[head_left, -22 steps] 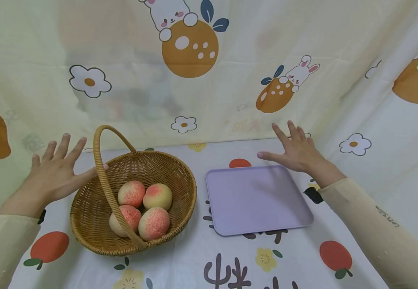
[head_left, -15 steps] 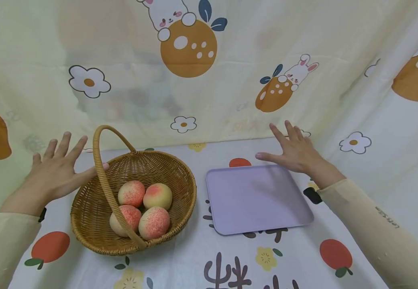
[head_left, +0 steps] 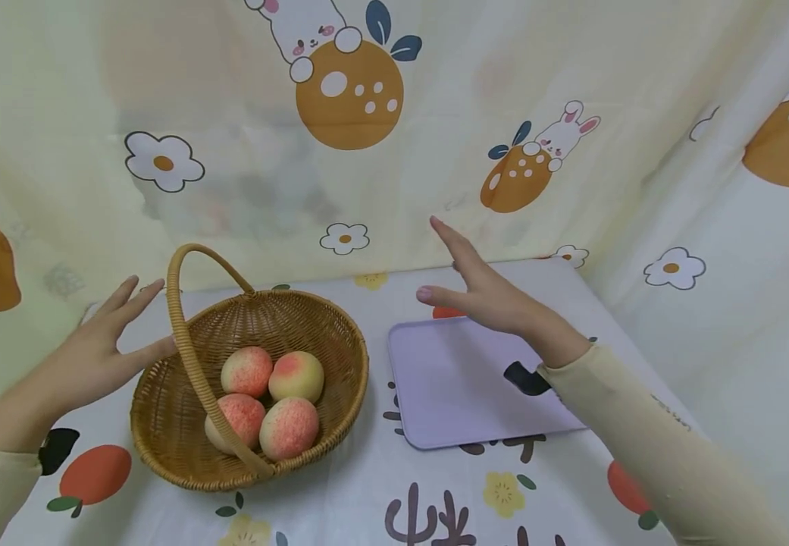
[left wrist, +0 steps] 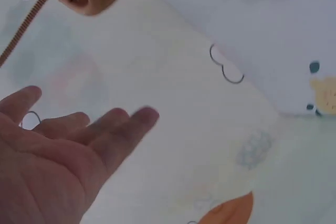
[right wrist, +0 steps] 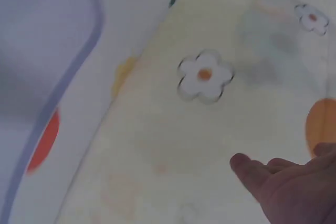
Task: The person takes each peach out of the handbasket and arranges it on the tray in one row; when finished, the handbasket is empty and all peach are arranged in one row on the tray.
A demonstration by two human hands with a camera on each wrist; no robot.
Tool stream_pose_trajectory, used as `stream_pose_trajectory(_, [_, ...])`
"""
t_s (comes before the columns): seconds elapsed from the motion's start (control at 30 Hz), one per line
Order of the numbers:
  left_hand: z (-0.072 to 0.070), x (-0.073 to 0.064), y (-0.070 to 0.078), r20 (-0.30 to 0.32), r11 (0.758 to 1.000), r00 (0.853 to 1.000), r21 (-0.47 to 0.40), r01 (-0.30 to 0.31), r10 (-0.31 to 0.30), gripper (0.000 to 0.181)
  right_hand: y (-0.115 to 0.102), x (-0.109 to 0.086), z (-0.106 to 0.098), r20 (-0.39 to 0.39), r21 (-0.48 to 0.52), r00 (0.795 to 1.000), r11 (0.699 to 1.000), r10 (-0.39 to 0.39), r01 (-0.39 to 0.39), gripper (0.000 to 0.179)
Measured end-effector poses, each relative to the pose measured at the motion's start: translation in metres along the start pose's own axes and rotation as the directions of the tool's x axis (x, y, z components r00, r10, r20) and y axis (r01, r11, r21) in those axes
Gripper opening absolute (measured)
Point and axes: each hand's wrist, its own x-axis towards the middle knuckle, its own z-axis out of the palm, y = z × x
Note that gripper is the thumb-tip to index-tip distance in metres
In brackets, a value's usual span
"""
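A brown wicker basket (head_left: 155, 425) with a tall arched handle stands on the left of the table. Several pinkish peaches (head_left: 289, 429) lie together inside it. My left hand (head_left: 97, 364) is raised at the basket's left side, fingers extended, its thumb tip near the handle; whether it touches cannot be told. To the right lies a flat lilac tray (head_left: 435, 394) with nothing on it. Above the tray's back edge hovers my right hand (head_left: 486, 292), fingers straight and holding nothing. The right forearm hides the tray's right part. In the left wrist view, the left palm (left wrist: 47, 171) holds nothing.
A white printed cloth (head_left: 360, 500) covers the table. Behind it hangs a pale curtain (head_left: 244, 114) with rabbits and flowers, which also runs down both sides. Each wrist carries a black strap (head_left: 526, 379).
My right hand has moved left over the tray and turned more edge-on. My left hand has turned and dropped slightly beside the basket. Basket, peaches and tray stay put.
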Motion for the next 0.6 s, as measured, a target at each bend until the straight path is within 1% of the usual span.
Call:
stream_pose_trajectory(0.07, [0.001,-0.006,0.000,0.006,0.999,1.000,-0.033,0.002,-0.002,0.093,-0.009,0.008,0.014,0.018,0.128,0.998,0.990,-0.068,0.065,0.103])
stream_pose_trajectory(0.13, [0.002,-0.010,0.001,0.018,0.998,1.000,-0.067,0.007,-0.006,0.095,-0.017,0.014,0.027,0.030,0.234,0.992,0.966,-0.124,0.114,0.107])
stream_pose_trajectory(0.23, [0.006,-0.013,0.000,0.049,0.993,0.999,-0.117,0.014,-0.008,0.095,-0.025,0.022,0.048,0.039,0.321,0.981,0.932,-0.190,0.167,0.110])
stream_pose_trajectory(0.33, [0.012,-0.017,-0.005,0.106,0.986,0.994,-0.165,0.028,-0.010,0.093,-0.034,0.028,0.068,0.082,0.360,0.976,0.919,-0.202,0.160,0.108])
stream_pose_trajectory(0.43, [0.020,-0.021,-0.010,0.162,0.975,0.987,-0.219,0.039,-0.003,0.089,-0.041,0.032,0.087,0.154,0.391,0.968,0.912,-0.199,0.125,0.105])
stream_pose_trajectory(0.5, [0.024,-0.023,-0.013,0.188,0.969,0.982,-0.244,0.037,0.010,0.089,-0.045,0.033,0.098,0.208,0.400,0.957,0.911,-0.201,0.104,0.104])
stream_pose_trajectory(0.6, [0.027,-0.026,-0.017,0.227,0.957,0.974,-0.285,0.053,0.014,0.091,-0.051,0.034,0.113,0.287,0.411,0.934,0.908,-0.215,0.083,0.104])
